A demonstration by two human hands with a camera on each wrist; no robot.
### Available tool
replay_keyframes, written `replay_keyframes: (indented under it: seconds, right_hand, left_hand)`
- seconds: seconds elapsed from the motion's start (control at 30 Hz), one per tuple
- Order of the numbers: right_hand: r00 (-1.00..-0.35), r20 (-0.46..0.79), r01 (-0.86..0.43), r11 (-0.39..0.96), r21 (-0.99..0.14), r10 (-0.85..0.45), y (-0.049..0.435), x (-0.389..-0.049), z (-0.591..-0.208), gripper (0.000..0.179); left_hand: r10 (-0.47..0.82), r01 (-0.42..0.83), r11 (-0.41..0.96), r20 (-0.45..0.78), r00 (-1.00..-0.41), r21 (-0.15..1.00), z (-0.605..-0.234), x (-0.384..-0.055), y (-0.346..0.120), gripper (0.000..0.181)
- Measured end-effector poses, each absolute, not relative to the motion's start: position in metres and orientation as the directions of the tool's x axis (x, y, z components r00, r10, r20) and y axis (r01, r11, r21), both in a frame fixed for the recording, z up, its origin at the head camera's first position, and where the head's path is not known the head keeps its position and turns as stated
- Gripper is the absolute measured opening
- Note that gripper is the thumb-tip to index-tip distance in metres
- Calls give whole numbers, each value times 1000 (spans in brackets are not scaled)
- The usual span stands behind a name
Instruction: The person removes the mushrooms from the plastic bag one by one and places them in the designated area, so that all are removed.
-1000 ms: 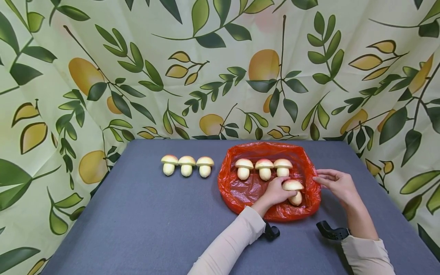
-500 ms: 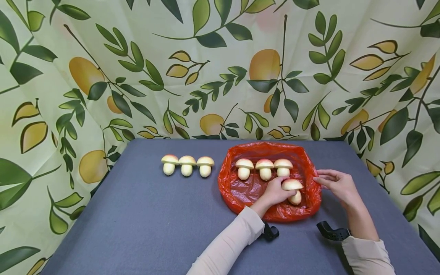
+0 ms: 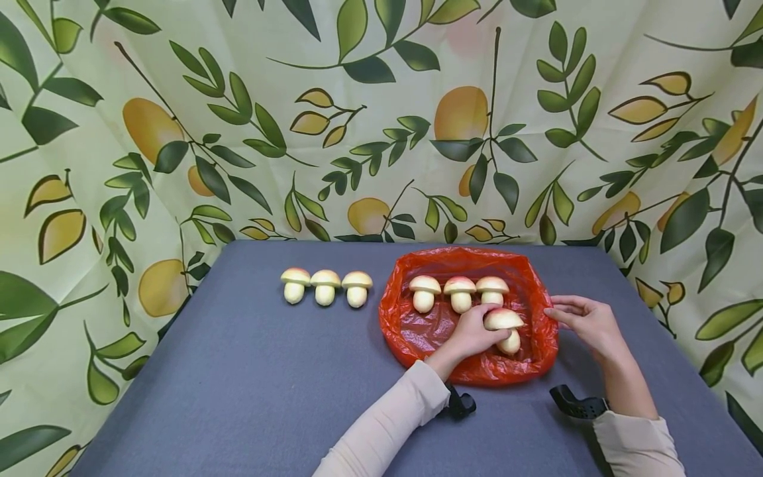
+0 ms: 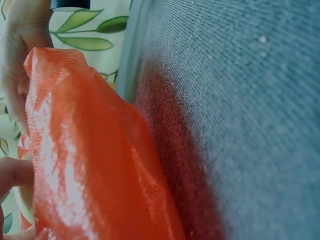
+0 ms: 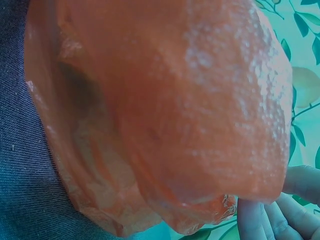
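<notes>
A red plastic bag [image 3: 390, 331] lies spread wide on the table, its mouth facing up and its rim rolled into a thick edge. Inside it, my left hand [image 3: 473, 329] grips a mushroom [image 3: 503, 320] with a pale cap and a stubby cream stem, near the bag's front right. Behind that one, three similar mushrooms [image 3: 460, 295] stand in a row within the bag. At the right side my right hand [image 3: 587, 324] pinches the bag's rim between thumb and fingers. The bag's wall hides most of my left hand in the left wrist view.
Three more mushrooms [image 3: 324, 287] form a row on the blue-grey tablecloth [image 3: 238, 384], left of the bag. A cloth backdrop [image 3: 381, 99] printed with leaves and fruit rises behind and beside the table.
My left hand has shifted slightly left and up with the mushroom, whose cap tilts a little more now. My right hand stays at the bag's rim.
</notes>
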State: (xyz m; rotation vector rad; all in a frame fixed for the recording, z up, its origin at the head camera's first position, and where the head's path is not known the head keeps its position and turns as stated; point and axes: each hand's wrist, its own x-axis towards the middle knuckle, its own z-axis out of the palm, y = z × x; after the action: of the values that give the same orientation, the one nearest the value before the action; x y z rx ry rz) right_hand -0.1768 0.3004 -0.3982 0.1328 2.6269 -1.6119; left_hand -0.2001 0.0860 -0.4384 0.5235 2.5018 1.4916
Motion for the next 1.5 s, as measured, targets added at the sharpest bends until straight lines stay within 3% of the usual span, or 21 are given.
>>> replay_keyframes:
  seconds: [0.43, 0.77, 1.5]
  right_hand:
    - [-996, -84, 90, 417, -904, 33, 300, -177, -399, 28]
    - [-996, -86, 94, 448, -889, 37, 298, -178, -400, 50]
    - [-995, -98, 99, 470, -877, 26, 300, -178, -401, 52]
  left_hand:
    - [408, 243, 445, 46, -912, 862, -432, -190, 62, 54]
    - [408, 264, 412, 82, -909, 872, -427, -183, 45, 53]
    - [397, 235, 288, 108, -912, 928, -414, -173, 6, 54]
